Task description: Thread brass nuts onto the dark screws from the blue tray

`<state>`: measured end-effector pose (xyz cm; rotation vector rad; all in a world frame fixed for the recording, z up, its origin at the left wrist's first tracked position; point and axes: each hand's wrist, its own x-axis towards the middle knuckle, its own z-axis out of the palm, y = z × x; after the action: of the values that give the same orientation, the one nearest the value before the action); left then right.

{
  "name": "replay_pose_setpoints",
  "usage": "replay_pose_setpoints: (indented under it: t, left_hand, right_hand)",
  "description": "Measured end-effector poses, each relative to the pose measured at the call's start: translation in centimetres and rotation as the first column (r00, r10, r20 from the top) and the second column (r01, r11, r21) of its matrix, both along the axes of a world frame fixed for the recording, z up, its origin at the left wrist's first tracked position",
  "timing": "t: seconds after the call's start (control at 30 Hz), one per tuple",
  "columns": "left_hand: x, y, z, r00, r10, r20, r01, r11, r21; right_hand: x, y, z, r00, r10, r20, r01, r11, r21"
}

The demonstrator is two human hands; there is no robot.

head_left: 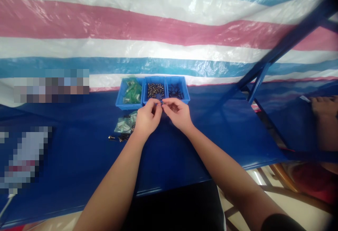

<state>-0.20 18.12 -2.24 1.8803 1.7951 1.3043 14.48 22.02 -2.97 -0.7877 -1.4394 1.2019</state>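
Note:
My left hand (pixel 149 115) and my right hand (pixel 178 113) meet fingertip to fingertip over the blue table, just in front of the bins. Both are closed in a pinch around a small dark part (pixel 162 102), too small to name and mostly covered by the fingers. Behind them stand three blue bins. The left bin (pixel 121 103) holds green plastic bags, the middle bin (pixel 145 100) many small brass-coloured metal pieces, and the right bin (pixel 185 98) dark, thin pieces. Beside my left wrist lie a clear bag of pale parts (pixel 123 124) and several loose brass-and-black pieces (pixel 121 138).
A blue metal frame (pixel 260 79) rises at the right. Past it, a co-worker's hand (pixel 324 105) rests on another blue surface. Striped plastic sheeting (pixel 158 26) hangs behind the table (pixel 87 164). A blurred-out object with a cord (pixel 29 160) lies at the left.

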Motion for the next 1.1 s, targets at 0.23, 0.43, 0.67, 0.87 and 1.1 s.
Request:
replay_pose_setpoints:
  t: [0.23, 0.43, 0.67, 0.87, 1.1]
  left_hand:
    - [0.1, -0.1, 0.0, 0.998, -0.016, 0.06, 0.016, 1.0, -0.008]
    - [0.1, 0.0, 0.0, 0.999, -0.038, 0.012, 0.039, 0.998, -0.045]
    - [-0.3, 0.1, 0.1, 1.0, -0.019, 0.019, 0.02, 0.999, -0.033]
    - [-0.5, 0.1, 0.2, 0.999, 0.006, 0.044, -0.006, 1.0, 0.015]
    - [-0.7, 0.1, 0.3, 1.0, -0.024, 0.016, 0.025, 1.0, -0.019]
  right_hand:
    - [-0.1, -0.2, 0.0, 0.996, -0.034, 0.078, 0.03, 0.998, 0.054]
    - [-0.6, -0.1, -1.1, 0.999, -0.048, 0.013, 0.048, 0.999, -0.01]
    - [-1.9, -0.6, -0.9, 0.995, -0.09, 0.03, 0.089, 0.995, 0.043]
    - [-0.9, 0.2, 0.1, 0.996, 0.077, 0.033, -0.078, 0.996, 0.034]
    - [-0.1, 1.1, -0.9, 0.979, 0.0, 0.204, -0.042, 0.978, 0.203]
